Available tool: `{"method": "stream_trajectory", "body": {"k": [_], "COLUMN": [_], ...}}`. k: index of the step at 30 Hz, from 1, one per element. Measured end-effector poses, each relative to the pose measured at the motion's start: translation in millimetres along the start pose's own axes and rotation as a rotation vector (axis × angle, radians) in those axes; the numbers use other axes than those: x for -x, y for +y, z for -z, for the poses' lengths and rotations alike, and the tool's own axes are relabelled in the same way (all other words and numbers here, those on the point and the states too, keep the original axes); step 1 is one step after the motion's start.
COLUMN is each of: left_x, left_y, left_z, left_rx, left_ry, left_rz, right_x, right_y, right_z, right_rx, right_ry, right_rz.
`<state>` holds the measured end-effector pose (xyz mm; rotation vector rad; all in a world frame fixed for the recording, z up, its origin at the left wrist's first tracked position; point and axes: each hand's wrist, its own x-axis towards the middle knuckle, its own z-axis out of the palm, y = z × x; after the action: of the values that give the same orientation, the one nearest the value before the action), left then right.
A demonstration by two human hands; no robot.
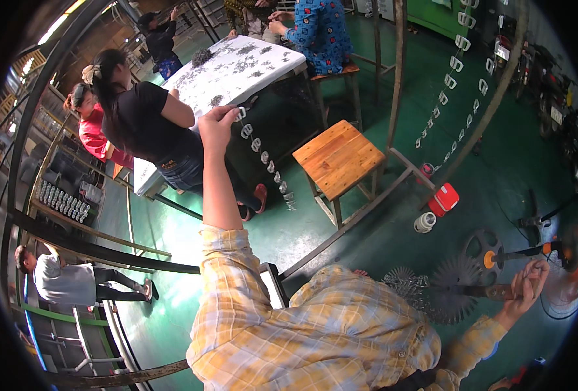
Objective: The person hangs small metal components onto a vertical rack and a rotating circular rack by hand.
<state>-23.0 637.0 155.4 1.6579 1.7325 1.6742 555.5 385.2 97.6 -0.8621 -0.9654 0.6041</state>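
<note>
My left hand [217, 127] is raised on an outstretched arm, its thumb and fingers pinched at the top of a strand of silver metal pieces [256, 144]. The strand hangs at a slant, its pieces spaced one below another like small buckles or rings. Off to the lower right, my right hand [528, 287] has its fingers curled at the end of a brown bar [484, 292]; whether it grips the bar or something smaller cannot be made out. Dark spiky discs [455, 287] sit close to that bar.
A wooden stool [339, 159] stands ahead, beside a metal frame [341, 231]. More strands of metal pieces [450, 81] hang at the upper right. Co-workers stand and sit around a white-topped table [272, 73] bearing small dark parts. A red container [444, 199] rests on the green floor.
</note>
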Motion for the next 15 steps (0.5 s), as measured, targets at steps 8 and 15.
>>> {"method": "stream_trajectory", "body": {"k": [8, 15], "left_x": [-34, -57], "left_y": [-57, -87], "left_z": [33, 50], "left_rx": [-0.219, -0.355], "left_ry": [0.188, 0.321], "left_rz": [0.046, 0.077], "right_x": [1, 1], "right_y": [-1, -2], "right_z": [4, 9], "right_rx": [0.073, 0.055], "right_ry": [0.056, 0.034], "right_rz": [-0.008, -0.048]}}
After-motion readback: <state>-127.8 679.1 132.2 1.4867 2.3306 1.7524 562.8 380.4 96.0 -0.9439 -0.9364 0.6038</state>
